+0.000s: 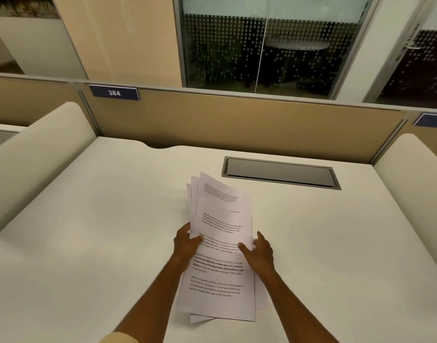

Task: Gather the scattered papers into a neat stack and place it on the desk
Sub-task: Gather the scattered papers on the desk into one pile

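Observation:
Several white printed papers (220, 243) form a loose, uneven stack over the middle of the white desk (89, 231), their edges fanned out at the top and bottom. My left hand (186, 245) grips the stack's left edge, thumb on the top sheet. On the right edge, my right hand (259, 251) holds the stack with its thumb pressed on the printed side. The far ends of the sheets stagger toward the back of the desk.
A grey cable hatch (280, 172) is set into the desk behind the papers. A tan partition (237, 120) with a "384" plate (114, 92) closes the back. Cream rounded dividers stand at the left (39, 144) and right (410, 164).

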